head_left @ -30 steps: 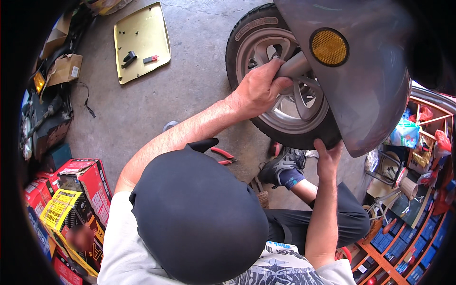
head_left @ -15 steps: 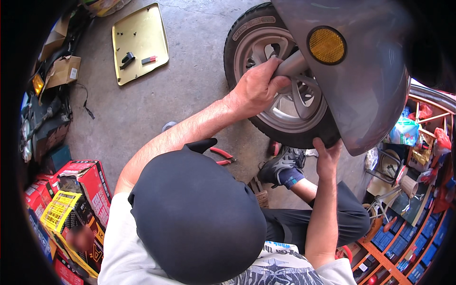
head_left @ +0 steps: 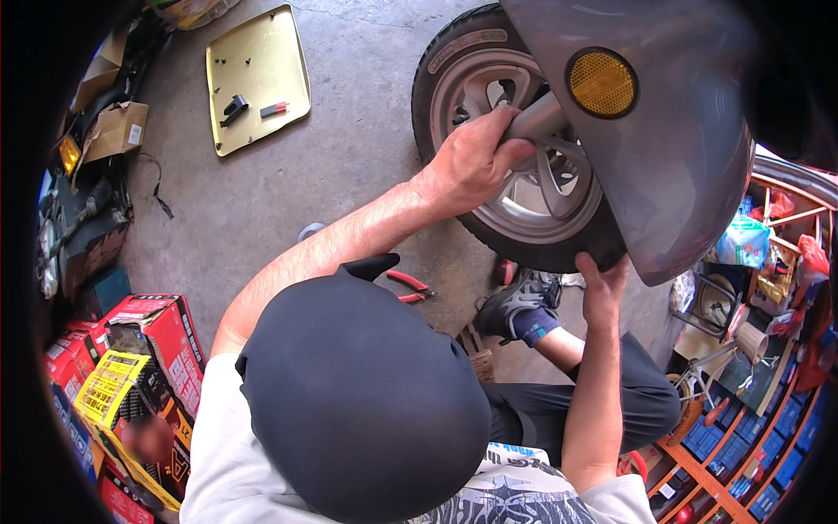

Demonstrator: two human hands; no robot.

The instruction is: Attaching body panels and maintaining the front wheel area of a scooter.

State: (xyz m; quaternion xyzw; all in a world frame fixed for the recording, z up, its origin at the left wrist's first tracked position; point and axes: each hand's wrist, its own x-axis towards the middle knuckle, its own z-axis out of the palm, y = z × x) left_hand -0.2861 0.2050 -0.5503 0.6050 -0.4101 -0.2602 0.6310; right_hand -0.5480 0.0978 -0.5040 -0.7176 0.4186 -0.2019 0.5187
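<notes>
A scooter's front wheel [head_left: 559, 229] with a black tyre and a silver spoked rim stands at the upper right, under a glossy grey fender [head_left: 676, 166] bearing a round amber reflector [head_left: 602, 82]. My left hand [head_left: 476, 162] is wrapped around the grey fork leg [head_left: 539, 120] beside the hub, thumb along its near side. Below, my right hand [head_left: 604, 286] grips the bottom of the tyre, its thumb on the near sidewall; the other fingers are partly hidden. Red-handled pliers [head_left: 410, 286] lie on the floor, left of my shoe [head_left: 515, 310].
A yellow tray [head_left: 271, 65] on the concrete holds screws, a black part and a small red-and-grey piece. Red and yellow boxes [head_left: 157, 349] are stacked at left. An orange rack with blue bins [head_left: 729, 445] is at right. A dark rounded cap [head_left: 367, 393] blocks the lower middle.
</notes>
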